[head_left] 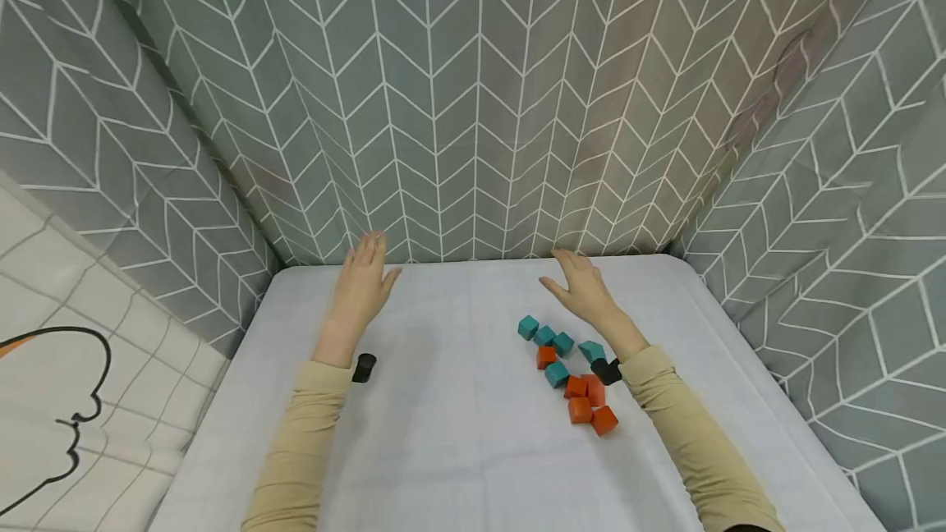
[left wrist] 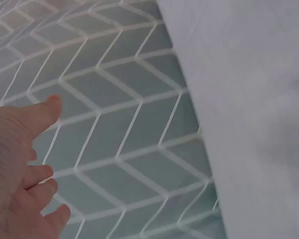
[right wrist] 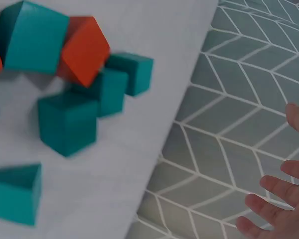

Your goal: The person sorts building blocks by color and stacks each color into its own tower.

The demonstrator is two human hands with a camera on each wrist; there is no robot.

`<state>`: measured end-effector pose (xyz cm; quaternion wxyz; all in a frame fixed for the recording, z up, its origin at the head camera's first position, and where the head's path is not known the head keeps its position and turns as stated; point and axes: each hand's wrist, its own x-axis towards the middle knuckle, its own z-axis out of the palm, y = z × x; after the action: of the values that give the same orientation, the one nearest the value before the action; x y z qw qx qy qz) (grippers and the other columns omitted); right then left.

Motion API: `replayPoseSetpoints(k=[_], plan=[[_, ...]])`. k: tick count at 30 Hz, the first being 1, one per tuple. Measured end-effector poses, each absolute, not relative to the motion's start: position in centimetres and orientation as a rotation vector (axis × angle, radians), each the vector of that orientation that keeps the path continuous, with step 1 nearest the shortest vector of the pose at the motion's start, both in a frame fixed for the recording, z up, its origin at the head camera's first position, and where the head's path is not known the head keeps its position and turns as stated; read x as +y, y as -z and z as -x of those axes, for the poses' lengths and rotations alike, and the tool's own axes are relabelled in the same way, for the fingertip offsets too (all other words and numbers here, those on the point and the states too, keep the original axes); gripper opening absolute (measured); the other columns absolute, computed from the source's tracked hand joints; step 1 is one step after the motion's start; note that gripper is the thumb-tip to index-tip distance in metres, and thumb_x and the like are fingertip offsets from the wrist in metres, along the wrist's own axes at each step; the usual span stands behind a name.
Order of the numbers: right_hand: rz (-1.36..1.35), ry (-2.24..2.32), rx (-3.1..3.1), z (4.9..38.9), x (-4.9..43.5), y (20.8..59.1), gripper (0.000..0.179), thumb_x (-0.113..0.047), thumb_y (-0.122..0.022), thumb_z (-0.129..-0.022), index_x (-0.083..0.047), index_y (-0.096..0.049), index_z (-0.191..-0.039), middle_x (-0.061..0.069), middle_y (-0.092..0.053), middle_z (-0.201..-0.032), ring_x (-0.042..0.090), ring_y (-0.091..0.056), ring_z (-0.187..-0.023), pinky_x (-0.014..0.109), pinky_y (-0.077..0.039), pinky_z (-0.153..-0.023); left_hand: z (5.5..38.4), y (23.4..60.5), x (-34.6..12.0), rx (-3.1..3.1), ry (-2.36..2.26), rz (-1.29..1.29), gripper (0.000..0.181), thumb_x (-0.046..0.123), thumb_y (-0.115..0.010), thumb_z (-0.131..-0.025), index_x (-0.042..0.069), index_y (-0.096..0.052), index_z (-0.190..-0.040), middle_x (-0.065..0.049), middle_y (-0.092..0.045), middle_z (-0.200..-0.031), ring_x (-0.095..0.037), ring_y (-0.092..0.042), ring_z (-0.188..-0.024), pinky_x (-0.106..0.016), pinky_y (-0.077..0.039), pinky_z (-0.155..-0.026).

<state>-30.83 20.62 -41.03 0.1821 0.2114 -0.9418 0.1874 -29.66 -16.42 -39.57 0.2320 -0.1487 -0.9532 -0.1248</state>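
Observation:
My left hand (head_left: pixel 360 286) is held over the far left of the white table, fingers extended and thumb out to the side, with nothing in it. On the other side my right hand (head_left: pixel 586 290) spreads its fingers over the far right, holding nothing. Nearest to it lie teal cubes (head_left: pixel 528 327) and a teal wedge-shaped block (head_left: pixel 592 350). Orange cubes (head_left: pixel 580 410) and a flatter orange block (head_left: pixel 594 389) lie closer to the front. In the right wrist view a teal cube (right wrist: pixel 67 123) sits close to other teal and orange blocks.
A white cloth covers the table (head_left: pixel 451 433). Grey curtains (head_left: pixel 458 105) with a white chevron pattern hang behind it and along the sides. At the left is a white cloth (head_left: pixel 44 401) with a black line drawing. Black wrist devices (head_left: pixel 364 368) sit at both cuffs.

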Motion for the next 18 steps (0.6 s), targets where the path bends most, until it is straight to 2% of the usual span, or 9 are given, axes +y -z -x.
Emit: replayPoseSetpoints(k=[4, 8, 13, 18], plan=[[-0.582, -0.565, -2.714, 30.8, 19.2, 44.0, 0.063, -0.037, -0.06, -0.083, 0.005, -0.041, -0.127, 0.023, -0.045, -0.125, 0.039, -0.04, -0.114, 0.054, -0.035, -0.093, 30.4, 42.1, -12.6, -2.662, 0.502, 0.555, 0.074, 0.023, -0.065, -0.082, -0.005, -0.024, -0.136, -0.023, -0.025, -0.139, -0.035, -0.022, -0.129, -0.046, -0.019, -0.106], [-0.528, -0.574, -2.8, 30.6, 18.3, 47.7, 0.064, -0.036, -0.067, -0.078, 0.009, -0.048, -0.119, 0.024, -0.051, -0.116, 0.038, -0.046, -0.106, 0.049, -0.041, -0.088, 31.5, 45.6, -7.8, -2.747, 0.755, 0.694, 0.077, 0.017, -0.07, -0.076, -0.003, -0.026, -0.136, -0.019, -0.029, -0.139, -0.031, -0.026, -0.128, -0.039, -0.024, -0.106], [-0.446, -0.561, -2.905, 30.1, 17.5, 50.7, 0.061, -0.035, -0.073, -0.072, 0.01, -0.054, -0.109, 0.022, -0.056, -0.102, 0.035, -0.051, -0.094, 0.044, -0.047, -0.079, 33.0, 49.7, -2.4, -2.854, 0.864, 0.906, 0.066, 0.01, -0.07, -0.076, -0.002, -0.037, -0.132, -0.016, -0.043, -0.131, -0.028, -0.041, -0.12, -0.035, -0.035, -0.1], [-0.37, -0.615, -2.878, 30.5, 17.3, 51.8, 0.044, -0.027, -0.075, -0.071, 0.007, -0.06, -0.094, 0.016, -0.058, -0.085, 0.03, -0.054, -0.08, 0.039, -0.049, -0.068, 34.0, 51.9, 1.3, -2.907, 1.01, 1.033, 0.057, 0.005, -0.069, -0.076, 0.001, -0.045, -0.127, -0.012, -0.049, -0.127, -0.025, -0.044, -0.117, -0.033, -0.038, -0.097]])
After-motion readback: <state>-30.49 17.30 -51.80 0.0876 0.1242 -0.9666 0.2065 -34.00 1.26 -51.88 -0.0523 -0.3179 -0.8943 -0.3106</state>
